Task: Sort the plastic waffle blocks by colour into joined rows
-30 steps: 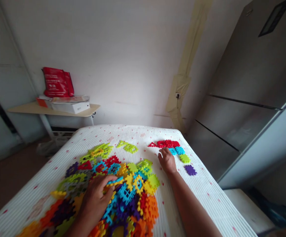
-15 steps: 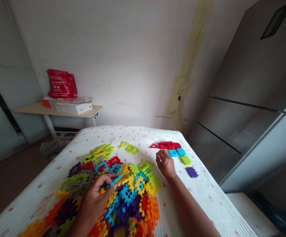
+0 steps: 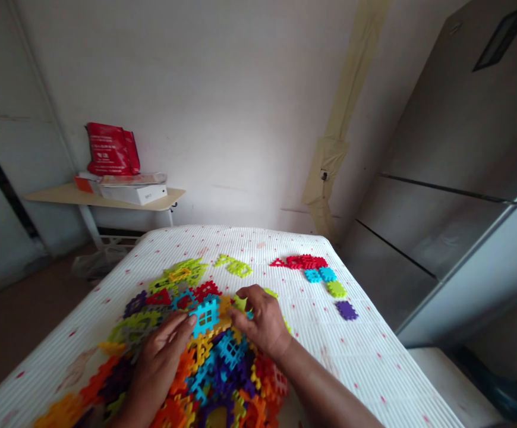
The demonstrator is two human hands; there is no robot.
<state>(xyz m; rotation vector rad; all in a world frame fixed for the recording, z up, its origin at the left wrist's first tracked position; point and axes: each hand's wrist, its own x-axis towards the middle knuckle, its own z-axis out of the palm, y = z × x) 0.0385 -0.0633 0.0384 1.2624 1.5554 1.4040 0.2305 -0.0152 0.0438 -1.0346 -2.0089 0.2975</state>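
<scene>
A blue window-pattern building tile (image 3: 205, 317) is pinched at its left edge by my left hand (image 3: 164, 345), turned so that its face shows. To its right, my right hand (image 3: 261, 318) hovers over the pile with thumb and fingers apart, holding nothing; a gap separates it from the tile. Under both hands spreads a heap of toothed plastic tiles (image 3: 234, 374) in blue, purple, orange, yellow, red and green. My right hand and forearm hide part of the heap's right side.
Across the covered table (image 3: 330, 368), red tiles (image 3: 306, 261), two blue tiles (image 3: 320, 275), a green tile (image 3: 337, 289) and a purple tile (image 3: 346, 310) lie at the right. Green tiles (image 3: 234, 266) lie farther back. A fridge (image 3: 454, 178) stands right; a side table (image 3: 62, 196) stands left.
My right hand has moved left from beside the red and blue tiles to over the heap. The blue tile in my left hand has turned from edge-on to face-on.
</scene>
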